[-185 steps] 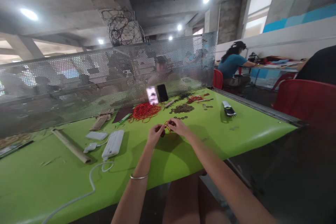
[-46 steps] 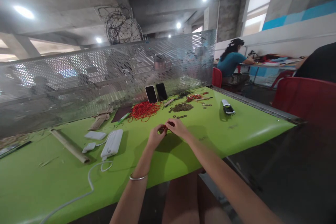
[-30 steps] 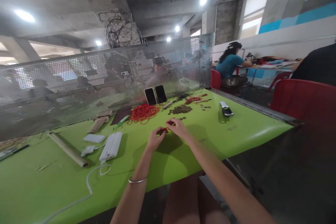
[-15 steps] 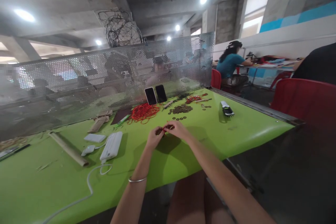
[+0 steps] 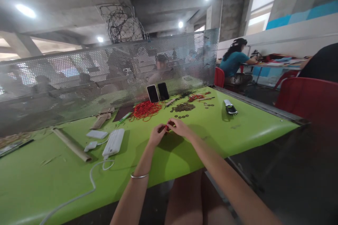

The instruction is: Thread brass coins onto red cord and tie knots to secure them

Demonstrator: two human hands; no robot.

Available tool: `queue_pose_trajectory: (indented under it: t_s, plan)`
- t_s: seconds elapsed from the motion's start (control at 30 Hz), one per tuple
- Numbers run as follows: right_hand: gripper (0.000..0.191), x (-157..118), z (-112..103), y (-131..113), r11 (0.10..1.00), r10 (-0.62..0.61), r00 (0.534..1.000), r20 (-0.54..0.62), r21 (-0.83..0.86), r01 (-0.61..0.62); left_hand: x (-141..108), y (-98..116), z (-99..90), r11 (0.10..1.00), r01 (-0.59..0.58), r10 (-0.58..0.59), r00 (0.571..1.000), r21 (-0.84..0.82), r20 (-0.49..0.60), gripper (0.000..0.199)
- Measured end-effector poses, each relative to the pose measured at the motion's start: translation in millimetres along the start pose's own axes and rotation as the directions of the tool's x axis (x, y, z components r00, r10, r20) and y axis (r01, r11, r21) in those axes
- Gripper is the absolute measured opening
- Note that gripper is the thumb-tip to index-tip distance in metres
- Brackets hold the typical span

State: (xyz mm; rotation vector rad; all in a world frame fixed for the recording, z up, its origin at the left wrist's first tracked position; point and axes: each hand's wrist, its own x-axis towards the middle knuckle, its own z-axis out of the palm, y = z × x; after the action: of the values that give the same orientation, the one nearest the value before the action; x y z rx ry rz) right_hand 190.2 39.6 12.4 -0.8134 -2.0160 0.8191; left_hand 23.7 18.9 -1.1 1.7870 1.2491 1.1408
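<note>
Over the green table my left hand (image 5: 156,135) and my right hand (image 5: 179,127) meet fingertip to fingertip. Between them both pinch a small red cord piece (image 5: 167,128); its details are too small to make out. Just beyond the hands lie a short row of round coin-like discs (image 5: 181,116) and a heap of the same dark discs (image 5: 185,107). To the left of the heap is a tangled pile of red cord (image 5: 146,109).
Two phones (image 5: 152,94) lean near the perforated metal screen (image 5: 105,81). A white power bank (image 5: 113,143) with a cable and a cardboard tube (image 5: 71,145) lie left. A black-and-white device (image 5: 230,107) lies right. A person in blue (image 5: 233,64) sits beyond.
The fingers of both hands have drawn in more closely around the red cord piece. The view has shifted slightly, moving the table items a little in the picture.
</note>
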Motion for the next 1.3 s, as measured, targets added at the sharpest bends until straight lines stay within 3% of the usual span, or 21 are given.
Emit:
queue_pose_trajectory:
  t_s: [0.37, 0.63, 0.87, 1.07, 1.17, 1.3]
  plan:
    - [0.012, 0.2, 2.3, 2.3, 0.997, -0.034, 0.998, -0.057, 0.064, 0.038, 1.9, -7.5, -0.7, 0.994, 0.085, -0.087, 0.996, 0.074, 0.025, 0.024]
    - [0.017, 5.8, -1.0, 8.0, 0.959, 0.112, 0.977, -0.182, 0.277, -0.058, -0.9, -0.4, 1.1, 0.995, 0.05, -0.057, 0.994, 0.086, 0.089, 0.021]
    - [0.028, 15.5, -4.2, 30.6, 0.828, 0.329, 0.889, -0.319, 0.55, -0.11, -5.7, 3.8, 5.5, 1.0, 0.029, -0.031, 0.99, 0.011, 0.139, 0.024]
    - [0.026, 16.9, -9.0, 43.9, 0.797, 0.4, 0.823, -0.404, 0.596, -0.094, -3.9, 1.7, 5.2, 0.993, 0.096, -0.088, 0.988, -0.062, 0.129, 0.023]
    - [0.041, 14.0, -6.4, 39.2, 0.836, 0.364, 0.839, -0.404, 0.538, -0.104, 0.5, -1.9, 0.7, 0.986, 0.136, -0.132, 0.99, -0.101, 0.048, 0.022]
    - [0.048, 5.9, -0.3, 21.2, 0.925, 0.215, 0.928, -0.306, 0.369, -0.093, 5.2, -8.8, -5.5, 0.971, 0.166, -0.182, 0.98, -0.172, -0.079, 0.028]
